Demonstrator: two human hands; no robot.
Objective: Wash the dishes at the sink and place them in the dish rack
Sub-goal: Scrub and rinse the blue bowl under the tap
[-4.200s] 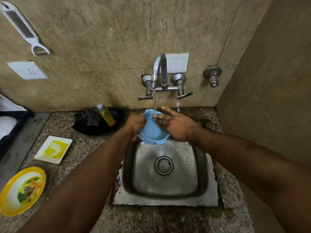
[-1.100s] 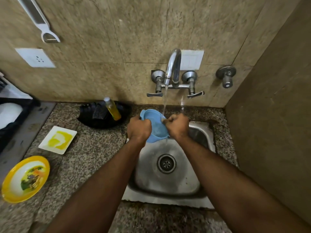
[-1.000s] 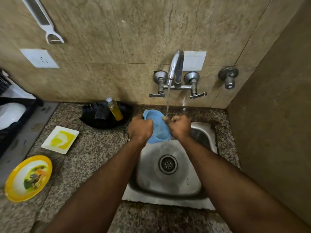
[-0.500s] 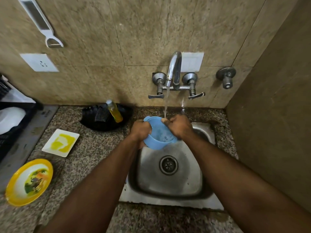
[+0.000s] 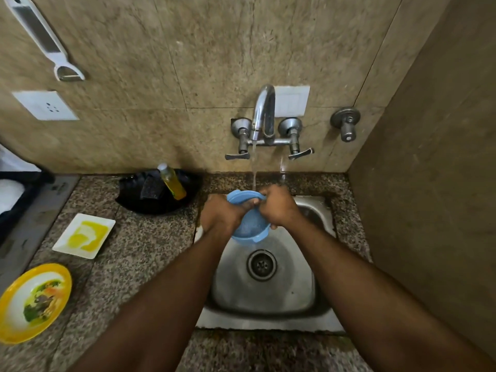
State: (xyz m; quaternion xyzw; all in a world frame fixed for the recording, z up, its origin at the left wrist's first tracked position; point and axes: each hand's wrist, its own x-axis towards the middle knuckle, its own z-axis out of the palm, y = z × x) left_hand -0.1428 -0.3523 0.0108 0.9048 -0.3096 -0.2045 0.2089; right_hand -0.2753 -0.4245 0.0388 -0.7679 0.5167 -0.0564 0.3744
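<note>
A small blue plastic bowl [image 5: 248, 230] is held over the steel sink [image 5: 316, 210], right under the stream running from the wall tap [image 5: 264, 111]. My left hand [image 5: 221, 216] grips its left rim. My right hand [image 5: 277, 208] clasps the right rim with the fingers curled over the edge. Both hands hide much of the bowl. On the counter to the left lie a dirty yellow plate [image 5: 35, 302] and a white square plate [image 5: 84, 234] smeared with yellow. The dish rack's dark edge [image 5: 16, 200] shows at the far left.
A black dish [image 5: 134, 200] at the back of the granite counter holds a scrub pad and a bottle of yellow dish soap [image 5: 171, 181]. A side wall stands close on the right. A peeler [image 5: 43, 38] hangs on the back wall above a socket.
The bowl has tipped and turned between my hands under the water, from opening upward to more upright. My right hand went from flat against it to curled over its rim.
</note>
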